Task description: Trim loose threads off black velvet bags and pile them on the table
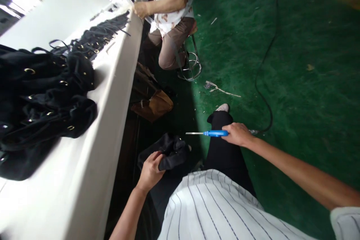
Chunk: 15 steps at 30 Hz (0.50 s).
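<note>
My left hand [151, 170] is closed on a black fabric bag [168, 152] held low beside my lap, under the table's edge. My right hand [237, 134] is closed on a tool with a blue handle [216, 133] and a thin metal tip pointing left, held over my black-trousered knee. A gap separates the tool tip from the bag. My striped white shirt fills the bottom of the view.
A long white table [112, 78] runs along the left, carrying a heap of black drawstring bags [42, 101] and black straps [101, 32]. Another person [168, 3] sits on a stool farther along. A brown bag [157, 105] lies under the table. A black cable [264, 67] crosses the green floor.
</note>
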Each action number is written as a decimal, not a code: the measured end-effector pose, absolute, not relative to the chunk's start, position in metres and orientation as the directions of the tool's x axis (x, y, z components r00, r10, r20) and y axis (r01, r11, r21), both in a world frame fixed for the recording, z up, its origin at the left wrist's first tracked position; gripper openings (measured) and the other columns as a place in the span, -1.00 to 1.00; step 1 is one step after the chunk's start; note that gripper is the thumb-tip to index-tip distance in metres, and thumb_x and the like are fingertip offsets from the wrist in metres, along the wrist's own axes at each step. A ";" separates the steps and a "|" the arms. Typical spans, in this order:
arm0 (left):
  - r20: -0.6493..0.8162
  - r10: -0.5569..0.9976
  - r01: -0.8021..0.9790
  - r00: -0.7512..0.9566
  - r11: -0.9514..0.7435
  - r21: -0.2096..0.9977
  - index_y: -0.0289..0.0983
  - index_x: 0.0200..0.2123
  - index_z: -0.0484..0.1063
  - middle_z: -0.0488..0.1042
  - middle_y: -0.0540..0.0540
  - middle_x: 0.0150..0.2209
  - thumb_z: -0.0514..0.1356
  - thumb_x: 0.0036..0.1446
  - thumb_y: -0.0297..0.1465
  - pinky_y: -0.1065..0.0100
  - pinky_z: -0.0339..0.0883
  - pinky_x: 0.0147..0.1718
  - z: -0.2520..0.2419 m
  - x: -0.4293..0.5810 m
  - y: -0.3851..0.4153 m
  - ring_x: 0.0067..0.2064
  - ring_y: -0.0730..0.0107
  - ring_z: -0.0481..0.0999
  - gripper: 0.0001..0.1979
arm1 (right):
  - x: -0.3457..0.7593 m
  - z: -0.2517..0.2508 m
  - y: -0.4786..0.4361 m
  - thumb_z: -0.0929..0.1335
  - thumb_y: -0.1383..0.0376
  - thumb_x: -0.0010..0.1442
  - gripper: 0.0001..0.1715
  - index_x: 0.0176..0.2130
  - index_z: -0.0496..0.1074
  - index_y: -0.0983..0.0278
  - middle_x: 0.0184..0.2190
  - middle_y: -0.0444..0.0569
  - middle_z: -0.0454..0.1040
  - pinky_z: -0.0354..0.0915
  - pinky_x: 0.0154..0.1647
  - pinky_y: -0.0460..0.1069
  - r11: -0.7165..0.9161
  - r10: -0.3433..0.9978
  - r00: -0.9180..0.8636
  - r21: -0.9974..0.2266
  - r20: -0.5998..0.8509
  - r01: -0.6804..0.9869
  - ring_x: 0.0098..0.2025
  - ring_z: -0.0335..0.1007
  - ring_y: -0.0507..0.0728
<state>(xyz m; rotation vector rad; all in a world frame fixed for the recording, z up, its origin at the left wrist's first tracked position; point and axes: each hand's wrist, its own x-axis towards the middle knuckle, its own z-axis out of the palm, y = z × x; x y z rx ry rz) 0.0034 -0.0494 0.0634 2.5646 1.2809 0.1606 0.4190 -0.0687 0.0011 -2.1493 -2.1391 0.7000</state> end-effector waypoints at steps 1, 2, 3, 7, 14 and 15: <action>-0.030 0.729 0.721 0.684 -0.668 0.185 -0.30 -0.19 0.50 0.51 -0.23 -0.09 0.15 0.00 -0.59 0.14 0.40 -0.07 0.063 0.007 -0.050 -0.08 0.11 0.50 -0.72 | 0.419 0.001 -0.067 0.31 0.17 0.17 -0.76 -0.38 0.53 0.19 -0.40 0.03 0.59 0.20 -0.35 0.00 -0.073 0.958 -0.022 -0.320 -0.285 0.945 -0.27 0.54 0.26; -0.050 0.659 0.660 0.751 -0.745 0.094 -0.30 -0.19 0.50 0.50 -0.26 -0.09 0.13 0.02 -0.62 0.11 0.40 -0.08 0.062 0.011 -0.051 -0.09 0.09 0.50 -0.71 | 0.418 0.003 -0.065 0.30 0.17 0.19 -0.75 -0.37 0.53 0.19 -0.39 0.04 0.59 0.20 -0.35 0.00 -0.079 0.961 -0.012 -0.316 -0.277 0.946 -0.26 0.54 0.26; -0.074 0.592 0.595 0.802 -0.803 0.025 -0.31 -0.21 0.50 0.50 -0.27 -0.12 0.11 0.05 -0.64 0.10 0.39 -0.11 0.059 0.014 -0.052 -0.11 0.08 0.49 -0.73 | 0.415 0.004 -0.063 0.30 0.16 0.19 -0.75 -0.37 0.53 0.19 -0.39 0.03 0.59 0.21 -0.34 0.00 -0.067 0.963 -0.023 -0.321 -0.267 0.945 -0.26 0.54 0.26; -0.113 0.430 0.427 0.896 -0.903 -0.046 -0.30 -0.29 0.46 0.46 -0.23 -0.24 0.08 0.20 -0.57 0.17 0.35 -0.23 0.045 0.034 -0.049 -0.21 0.16 0.46 -0.83 | 0.393 0.013 -0.056 0.32 0.13 0.20 -0.73 -0.41 0.53 0.19 -0.39 0.02 0.60 0.23 -0.32 -0.01 0.040 0.967 -0.126 -0.357 -0.223 0.933 -0.26 0.54 0.23; -0.029 0.254 0.252 0.967 -0.966 -0.061 -0.28 -0.42 0.35 0.37 -0.14 -0.36 0.06 0.30 -0.47 0.23 0.20 -0.33 0.032 0.073 -0.039 -0.30 0.25 0.36 -0.78 | 0.368 0.026 -0.050 0.35 0.17 0.17 -0.78 -0.40 0.55 0.20 -0.41 0.04 0.61 0.29 -0.33 -0.01 0.087 0.969 -0.160 -0.347 -0.188 0.934 -0.29 0.56 0.26; -0.019 0.238 0.237 0.971 -0.970 -0.059 -0.28 -0.43 0.34 0.36 -0.13 -0.37 0.06 0.31 -0.47 0.23 0.19 -0.35 0.031 0.076 -0.038 -0.31 0.26 0.36 -0.78 | 0.364 0.028 -0.049 0.33 0.19 0.19 -0.76 -0.38 0.55 0.22 -0.40 0.07 0.61 0.30 -0.32 -0.01 0.085 0.971 -0.155 -0.345 -0.180 0.935 -0.29 0.57 0.26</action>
